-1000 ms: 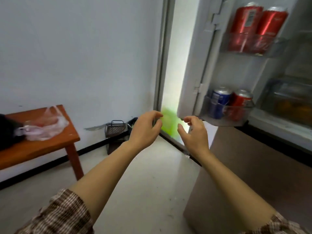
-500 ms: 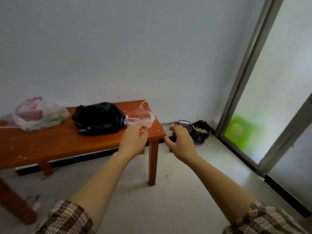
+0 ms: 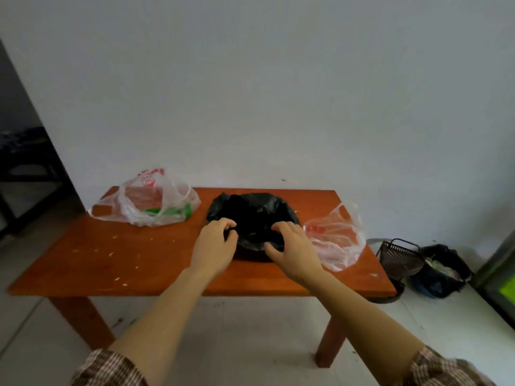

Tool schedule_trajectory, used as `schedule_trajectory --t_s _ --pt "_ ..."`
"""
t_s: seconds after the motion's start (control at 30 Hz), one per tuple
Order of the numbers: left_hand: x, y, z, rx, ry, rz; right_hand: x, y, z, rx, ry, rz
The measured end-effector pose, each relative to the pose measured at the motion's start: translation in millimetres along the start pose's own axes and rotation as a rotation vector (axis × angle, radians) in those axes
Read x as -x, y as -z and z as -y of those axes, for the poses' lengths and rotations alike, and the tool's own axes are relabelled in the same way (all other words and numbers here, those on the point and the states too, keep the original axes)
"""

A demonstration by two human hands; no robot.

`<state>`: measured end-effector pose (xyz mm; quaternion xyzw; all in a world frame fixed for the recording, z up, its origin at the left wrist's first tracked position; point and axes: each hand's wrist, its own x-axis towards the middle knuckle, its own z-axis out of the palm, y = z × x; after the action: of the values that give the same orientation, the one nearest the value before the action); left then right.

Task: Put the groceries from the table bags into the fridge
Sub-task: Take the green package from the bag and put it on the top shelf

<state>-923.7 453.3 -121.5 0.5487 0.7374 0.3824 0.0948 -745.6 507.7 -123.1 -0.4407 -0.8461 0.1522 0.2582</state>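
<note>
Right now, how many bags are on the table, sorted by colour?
Black plastic bag: 1
Clear plastic bags: 2, one at the left, one at the right
Total: 3 bags on the wooden table

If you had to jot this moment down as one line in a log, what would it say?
stage: at table | left hand: on black bag | right hand: on black bag | two clear bags: untouched | fridge: out of view

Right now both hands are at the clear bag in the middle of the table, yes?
Not quite. In the head view the left hand and right hand are at the black bag in the middle of the table; clear bags lie on either side.
</note>
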Motion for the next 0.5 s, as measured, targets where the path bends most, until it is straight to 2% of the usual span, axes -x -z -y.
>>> schedule_trajectory --t_s 0.33,0.5 --pt "-139.4 44.8 149.0 -0.043 0.143 -0.126 -176.7 -111.0 55.9 0.007 0.110 0.182" --pt "-195.2 69.0 244.4 -0.288 0.149 -0.176 -241.6 -186.9 86.2 0.040 0.122 0.259"
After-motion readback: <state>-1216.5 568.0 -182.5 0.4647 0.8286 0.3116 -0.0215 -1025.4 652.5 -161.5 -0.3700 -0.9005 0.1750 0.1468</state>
